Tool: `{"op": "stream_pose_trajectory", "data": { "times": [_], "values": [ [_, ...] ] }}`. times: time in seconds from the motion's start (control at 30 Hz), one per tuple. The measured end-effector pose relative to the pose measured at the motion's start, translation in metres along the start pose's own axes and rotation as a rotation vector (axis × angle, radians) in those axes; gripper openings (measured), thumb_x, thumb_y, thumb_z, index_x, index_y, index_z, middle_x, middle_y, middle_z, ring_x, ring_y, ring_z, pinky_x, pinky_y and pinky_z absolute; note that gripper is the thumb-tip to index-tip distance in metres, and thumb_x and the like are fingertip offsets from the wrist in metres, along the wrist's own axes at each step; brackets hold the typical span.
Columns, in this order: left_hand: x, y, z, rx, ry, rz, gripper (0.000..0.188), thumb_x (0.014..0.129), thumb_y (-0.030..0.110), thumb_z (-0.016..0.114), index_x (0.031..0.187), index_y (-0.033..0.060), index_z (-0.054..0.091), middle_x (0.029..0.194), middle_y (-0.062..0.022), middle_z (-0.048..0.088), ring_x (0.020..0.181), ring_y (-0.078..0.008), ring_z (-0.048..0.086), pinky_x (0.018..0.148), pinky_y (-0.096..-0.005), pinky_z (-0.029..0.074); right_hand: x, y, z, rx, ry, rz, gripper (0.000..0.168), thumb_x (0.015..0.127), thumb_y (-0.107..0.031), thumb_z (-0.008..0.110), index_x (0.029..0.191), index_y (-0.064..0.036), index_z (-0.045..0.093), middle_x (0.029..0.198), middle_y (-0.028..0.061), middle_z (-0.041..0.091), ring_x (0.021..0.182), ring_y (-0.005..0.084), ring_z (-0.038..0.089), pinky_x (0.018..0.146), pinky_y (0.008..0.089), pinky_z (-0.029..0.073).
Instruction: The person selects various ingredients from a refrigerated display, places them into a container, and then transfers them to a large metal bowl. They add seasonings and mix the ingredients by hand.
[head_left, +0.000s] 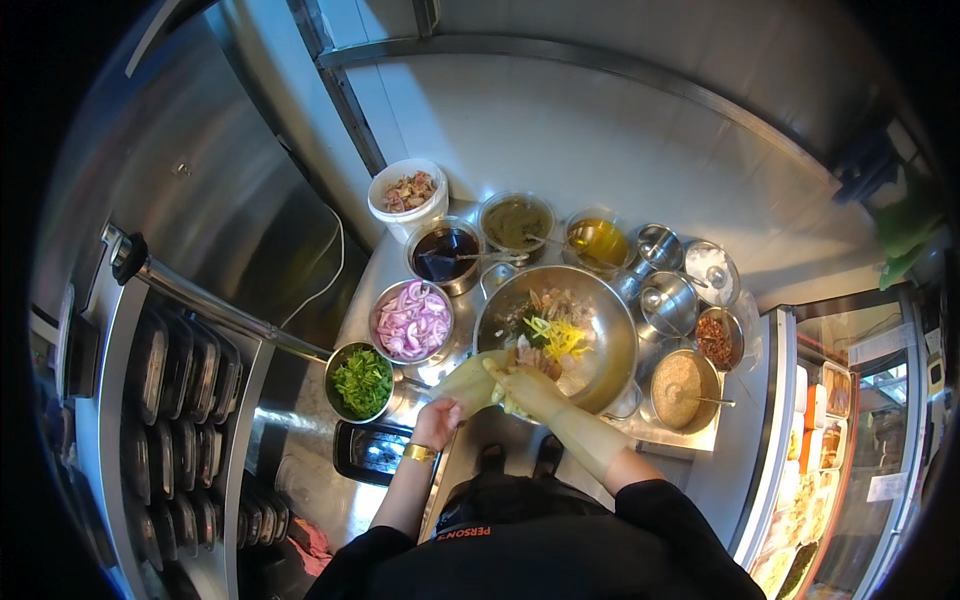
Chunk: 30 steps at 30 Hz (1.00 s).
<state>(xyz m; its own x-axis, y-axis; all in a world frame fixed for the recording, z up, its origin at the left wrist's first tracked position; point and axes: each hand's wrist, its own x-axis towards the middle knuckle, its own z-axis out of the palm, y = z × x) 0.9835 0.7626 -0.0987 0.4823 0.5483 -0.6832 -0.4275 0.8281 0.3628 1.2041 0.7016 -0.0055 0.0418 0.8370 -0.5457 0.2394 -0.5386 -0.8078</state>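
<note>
My bare left hand (437, 425), with a gold-coloured band at the wrist, holds a pale yellowish plastic glove (466, 384) by its lower edge. My right hand (519, 388) wears a long glove of the same colour and touches the held glove; its exact finger grip cannot be made out. Both hands are at the near-left rim of a large two-handled steel bowl (609, 375). In the bowl lie yellow strips (559, 339), chopped greens and pale pieces that look like meat. A bowl of sliced red onion (412, 321) and a pot of chopped green herbs (361, 383) stand to the left.
Behind the large bowl are containers of dark liquid (442, 253), green paste (517, 222) and yellow oil (598, 240), beside a white bucket (406, 219). Red flakes (715, 341) and a tan granular seasoning (679, 390) stand right. A black tray (373, 453) lies near left.
</note>
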Motion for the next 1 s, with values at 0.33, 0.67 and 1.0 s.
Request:
{"op": "stream_pose_trajectory", "data": {
  "times": [0.33,0.67,1.0],
  "values": [
    [-0.011,0.005,0.064,1.784,-0.173,0.634,0.016,0.075,0.005,0.061,0.089,-0.0004,0.065,0.075,-0.0157,0.066,0.069,-0.0230,0.064,0.061,-0.0345,0.050,-0.021,0.005,0.018,0.189,-0.040,-0.041,0.051,0.095,-0.051,0.038,0.089,-0.004,0.057,0.058,0.0046,0.054,0.045,0.0127,0.050,0.044,0.0251,0.040],
    [0.056,-0.029,0.097,1.030,-0.605,0.022,0.047,0.093,0.025,0.048,0.134,0.0030,0.040,0.134,-0.0112,0.046,0.116,-0.0271,0.049,0.104,-0.0387,0.035,0.003,0.065,0.082,1.171,-0.299,-0.529,0.018,0.089,-0.014,0.051,0.097,0.000,0.057,0.088,0.0100,0.060,0.079,0.0197,0.058,0.072,0.0300,0.047],
    [0.009,-0.034,0.159,0.455,-0.067,0.118,0.065,0.084,0.051,0.059,0.132,0.0107,0.040,0.126,-0.0148,0.047,0.114,-0.0294,0.049,0.100,-0.0482,0.037,-0.063,-0.008,0.039,0.434,-0.157,-0.824,0.056,0.097,-0.045,0.037,0.075,0.002,0.057,0.070,0.0161,0.056,0.067,0.0263,0.052,0.068,0.0362,0.044]
  ]
}}
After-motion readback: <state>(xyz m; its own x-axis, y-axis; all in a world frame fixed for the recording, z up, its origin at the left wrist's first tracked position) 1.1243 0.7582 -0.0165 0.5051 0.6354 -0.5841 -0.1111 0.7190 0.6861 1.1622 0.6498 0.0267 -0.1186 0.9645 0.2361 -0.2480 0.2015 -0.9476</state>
